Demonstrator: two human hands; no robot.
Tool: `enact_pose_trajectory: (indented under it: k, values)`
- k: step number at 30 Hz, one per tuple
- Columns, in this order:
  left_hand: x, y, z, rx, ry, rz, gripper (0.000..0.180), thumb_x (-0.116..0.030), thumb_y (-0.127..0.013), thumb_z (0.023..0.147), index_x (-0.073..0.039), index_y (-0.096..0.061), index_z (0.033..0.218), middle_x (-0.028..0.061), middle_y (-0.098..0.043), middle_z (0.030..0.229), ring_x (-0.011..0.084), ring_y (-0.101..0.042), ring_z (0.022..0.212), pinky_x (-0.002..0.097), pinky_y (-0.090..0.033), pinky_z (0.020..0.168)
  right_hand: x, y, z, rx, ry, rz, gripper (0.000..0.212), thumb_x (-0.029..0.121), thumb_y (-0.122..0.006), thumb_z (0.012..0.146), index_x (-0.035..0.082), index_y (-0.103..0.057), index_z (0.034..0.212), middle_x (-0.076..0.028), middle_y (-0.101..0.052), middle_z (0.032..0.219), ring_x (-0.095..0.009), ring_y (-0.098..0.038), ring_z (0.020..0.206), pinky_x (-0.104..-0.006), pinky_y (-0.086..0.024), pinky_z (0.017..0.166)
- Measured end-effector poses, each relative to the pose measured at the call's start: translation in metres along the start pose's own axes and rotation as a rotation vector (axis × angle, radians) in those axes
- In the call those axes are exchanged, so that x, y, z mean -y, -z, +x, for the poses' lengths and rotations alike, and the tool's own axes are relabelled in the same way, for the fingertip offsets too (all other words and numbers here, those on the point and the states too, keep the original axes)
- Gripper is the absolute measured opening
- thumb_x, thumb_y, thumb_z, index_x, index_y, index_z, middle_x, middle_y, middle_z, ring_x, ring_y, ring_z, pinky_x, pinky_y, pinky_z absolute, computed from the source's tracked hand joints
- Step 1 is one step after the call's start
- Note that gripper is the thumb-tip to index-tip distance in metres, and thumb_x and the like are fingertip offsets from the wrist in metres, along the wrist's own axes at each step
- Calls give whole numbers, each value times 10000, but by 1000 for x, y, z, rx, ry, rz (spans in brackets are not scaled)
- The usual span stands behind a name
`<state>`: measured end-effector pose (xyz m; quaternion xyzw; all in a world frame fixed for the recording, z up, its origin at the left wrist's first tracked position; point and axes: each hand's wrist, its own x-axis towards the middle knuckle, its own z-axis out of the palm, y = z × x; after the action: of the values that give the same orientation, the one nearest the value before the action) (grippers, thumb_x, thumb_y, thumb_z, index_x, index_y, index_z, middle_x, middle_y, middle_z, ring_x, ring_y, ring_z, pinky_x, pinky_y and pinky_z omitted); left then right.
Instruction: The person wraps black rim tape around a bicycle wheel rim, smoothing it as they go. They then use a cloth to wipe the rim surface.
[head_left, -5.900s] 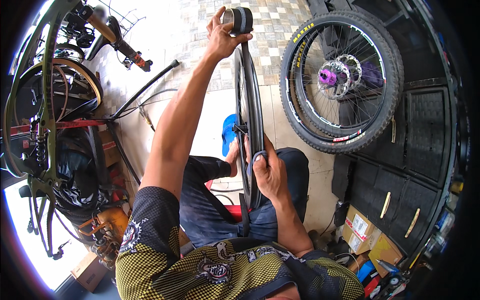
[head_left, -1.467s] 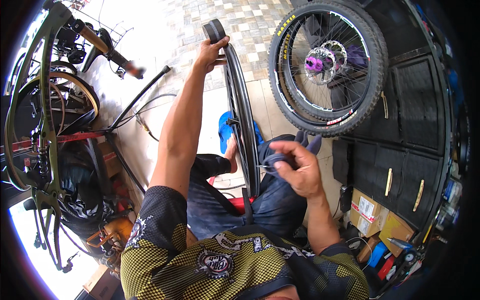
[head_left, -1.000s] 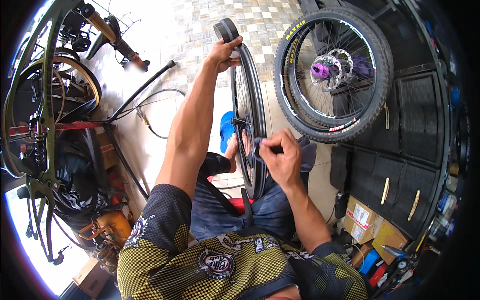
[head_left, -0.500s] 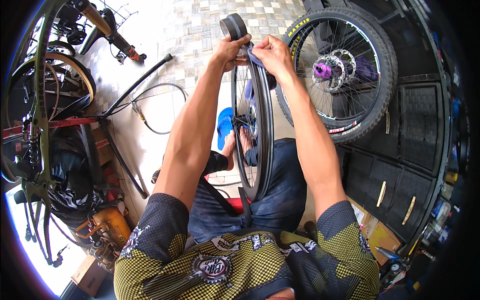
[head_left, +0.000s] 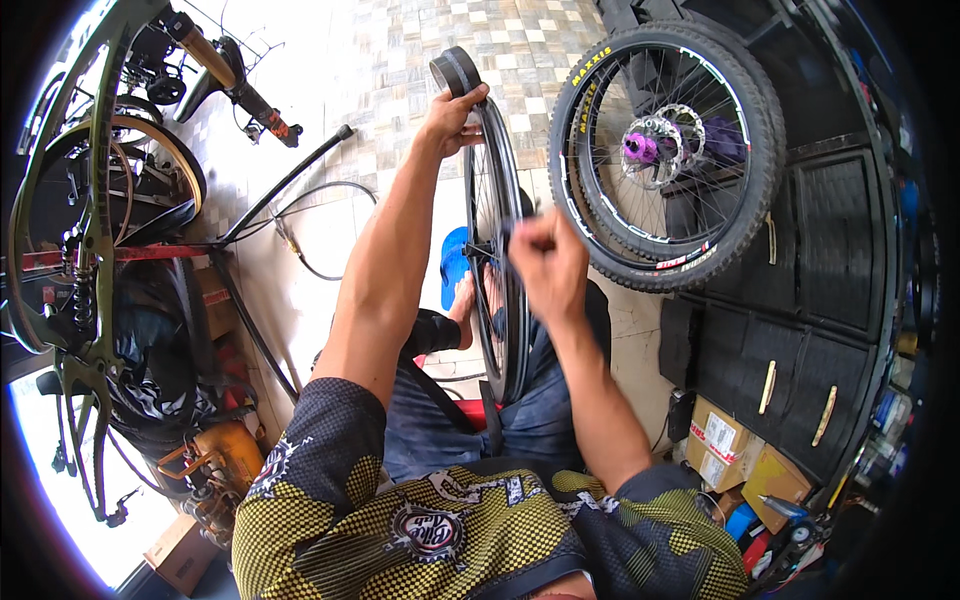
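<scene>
Left hand: the left hand [head_left: 452,112] was closed over the far top of the bare black bicycle wheel rim [head_left: 497,250], beside a black roll of rim tape [head_left: 456,70].
Right hand: the right hand [head_left: 547,262] was a fist near the hub, apparently pinching the tape's end (blurred, so the hold cannot be told for sure).
Rim: upright between the knees, near the person.
Risk: the tape could wrinkle or drift off-centre if pulled unevenly.
Risk: the rim could roll into the knobby-tyred wheel with purple hub [head_left: 665,150] on the right.
</scene>
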<state>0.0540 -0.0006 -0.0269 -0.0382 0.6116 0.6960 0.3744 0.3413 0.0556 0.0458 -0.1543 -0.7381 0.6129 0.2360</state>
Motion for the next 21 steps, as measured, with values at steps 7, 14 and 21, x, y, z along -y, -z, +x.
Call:
enact_pose_trajectory:
  k: [7, 14, 21]
  values:
    - [0, -3, -5, -42, -5, 44, 388, -393, -835, 931, -124, -637, 1130, 38, -623, 1067, 247, -616, 759, 402, -568, 603, 17, 34, -145, 25, -76, 34, 229, -55, -743, 801, 65, -637, 964, -19, -514, 799, -125, -496, 712, -291, -437, 645]
    - [12, -28, -81, -28, -188, 147, 418, -371, -799, 964, -137, -657, 1280, 37, -672, 1141, 178, -657, 911, 383, -592, 638, 11, 30, -108, -23, -53, -84, 474, -17, -740, 793, 39, -616, 1247, 0, -523, 868, -95, -469, 739, -259, -443, 663]
    - [27, -32, -168, -13, -349, 65, 299, -253, -814, 953, -178, -718, 1226, -21, -694, 1095, 102, -670, 916, 305, -585, 561, 27, 19, -94, -28, -65, -213, 558, 12, -765, 780, 22, -603, 1314, -31, -557, 776, -119, -539, 663, -282, -484, 622]
